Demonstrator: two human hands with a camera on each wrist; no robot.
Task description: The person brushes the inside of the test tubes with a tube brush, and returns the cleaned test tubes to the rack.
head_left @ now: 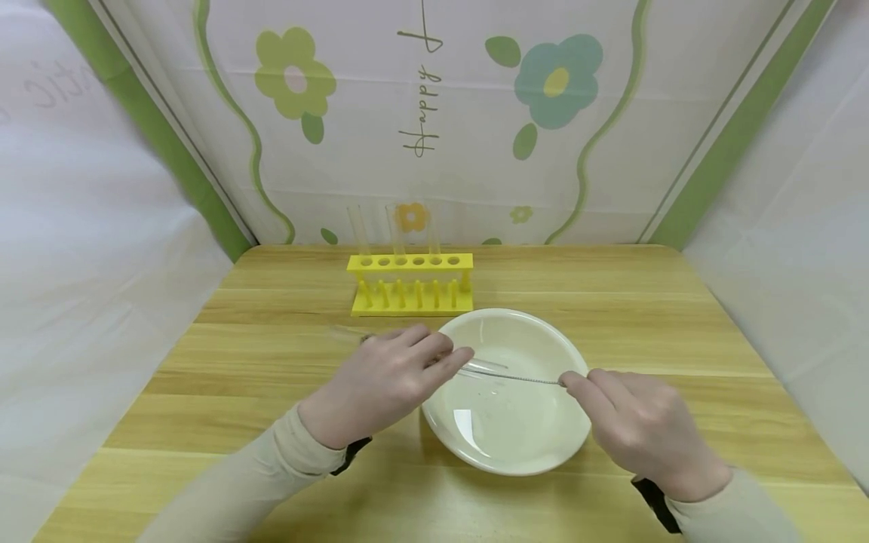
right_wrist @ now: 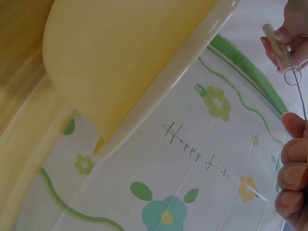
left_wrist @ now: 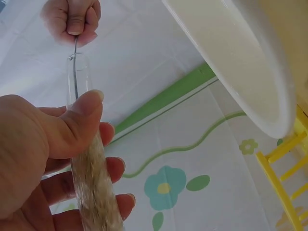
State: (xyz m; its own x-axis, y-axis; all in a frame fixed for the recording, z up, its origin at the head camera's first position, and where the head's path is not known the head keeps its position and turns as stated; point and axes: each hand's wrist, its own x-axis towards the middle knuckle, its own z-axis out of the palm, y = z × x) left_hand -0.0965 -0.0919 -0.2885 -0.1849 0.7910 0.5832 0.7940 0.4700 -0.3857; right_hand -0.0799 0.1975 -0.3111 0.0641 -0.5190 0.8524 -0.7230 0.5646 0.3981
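Note:
Over the white bowl (head_left: 523,445), my left hand (head_left: 387,388) grips a clear glass test tube (left_wrist: 82,72), thumb on one side and fingers round the other. Pale bristles of a test tube brush (left_wrist: 96,192) fill the tube's lower part in the left wrist view. The brush's twisted wire (head_left: 519,378) runs out of the tube's mouth to my right hand (head_left: 634,418). There, curled fingers and thumb pinch its end at the bowl's right rim. The tube's closed end sticks out left of my left hand.
Behind the bowl stands a yellow test tube rack (head_left: 410,262) holding three clear tubes upright, with bare pegs along its base. All of this is on a wooden table (head_left: 271,302). A white cloth with printed flowers (head_left: 475,181) hangs along the back edge.

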